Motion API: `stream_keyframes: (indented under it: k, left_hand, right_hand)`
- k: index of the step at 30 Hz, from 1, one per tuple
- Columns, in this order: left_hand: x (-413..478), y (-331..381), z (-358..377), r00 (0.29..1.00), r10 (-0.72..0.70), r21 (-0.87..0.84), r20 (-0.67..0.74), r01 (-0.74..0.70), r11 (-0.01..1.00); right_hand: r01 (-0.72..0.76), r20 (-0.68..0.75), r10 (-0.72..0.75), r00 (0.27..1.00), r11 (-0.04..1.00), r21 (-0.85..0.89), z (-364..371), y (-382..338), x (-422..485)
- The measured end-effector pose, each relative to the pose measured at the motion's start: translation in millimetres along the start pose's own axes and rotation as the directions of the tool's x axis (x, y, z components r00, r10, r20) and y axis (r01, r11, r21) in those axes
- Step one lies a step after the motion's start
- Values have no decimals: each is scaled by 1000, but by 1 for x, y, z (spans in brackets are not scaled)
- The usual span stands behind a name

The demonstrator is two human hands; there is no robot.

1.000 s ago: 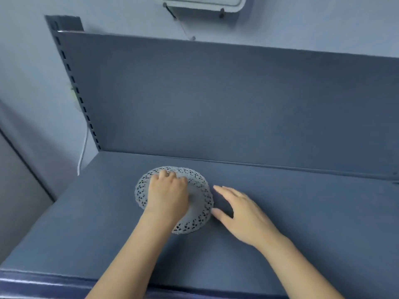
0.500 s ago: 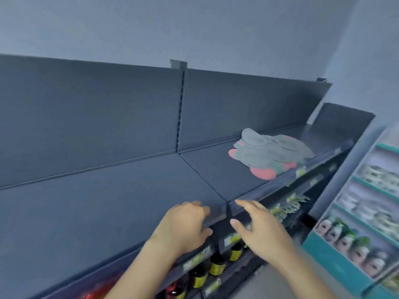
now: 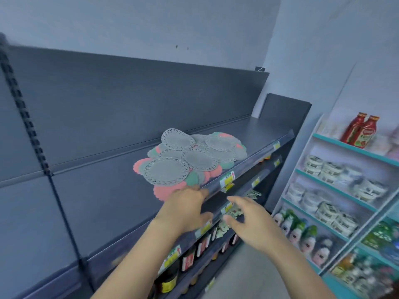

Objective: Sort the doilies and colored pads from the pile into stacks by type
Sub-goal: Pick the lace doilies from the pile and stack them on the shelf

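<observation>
You have swung away from the far-left end of the shelf [image 3: 97,201], where a second ago both your hands were pressed on a single white doily. The mixed pile [image 3: 190,160], small and distant half a second ago, now fills the middle of the view. Your left hand [image 3: 185,209] has come up to the pile's near edge, just beside a pink pad [image 3: 166,190] that sticks out from under the lowest doily [image 3: 166,171]. Its fingers [image 3: 199,192] are loosely extended and hold nothing. Your right hand [image 3: 252,223] hangs off the shelf front, below the price rail [image 3: 248,167], fingers spread and empty.

By the look of it, one doily has been delivered and you are back for the next piece. Most of the sorting is still ahead, since the pile remains thick with white doilies over pink and green pads [image 3: 192,179].

The stack you were building is now out of frame, so its state cannot be checked. Most pads lie covered by doilies, and their number cannot be told. Whether your left fingertips already touch the pink pad is unclear, as motion blur softens that edge. The bottles [image 3: 187,260] on the lower shelf and the goods on the side rack [image 3: 345,190] are blurred too.
</observation>
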State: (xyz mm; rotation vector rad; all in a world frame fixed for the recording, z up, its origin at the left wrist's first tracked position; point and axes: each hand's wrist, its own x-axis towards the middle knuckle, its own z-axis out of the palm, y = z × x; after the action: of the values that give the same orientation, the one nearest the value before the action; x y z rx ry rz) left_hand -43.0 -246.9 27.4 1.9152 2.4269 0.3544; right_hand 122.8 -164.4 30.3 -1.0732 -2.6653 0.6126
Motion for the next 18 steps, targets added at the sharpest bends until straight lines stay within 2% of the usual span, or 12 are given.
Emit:
stream_keyframes:
  k: [6,10,14,16,18]
  left_hand:
    - [155,-8,9,996,-49,-46,79,53,998]
    - [253,-21,-4,984,-123,68,126,115,991]
    - [319,-30,12,966,-183,161,185,154,975]
    - [341,-35,23,948,-220,168,230,184,969]
    - [359,-44,29,920,-287,130,266,260,957]
  right_hand:
    - [7,119,5,993,995,-96,-35,63,127]
    - [25,101,-16,995,996,-85,-68,89,211]
    - [79,138,-71,988,995,-54,-70,120,279]
    - [101,197,-93,976,995,-28,-68,134,312]
    - [157,315,-122,941,984,-88,-68,145,348]
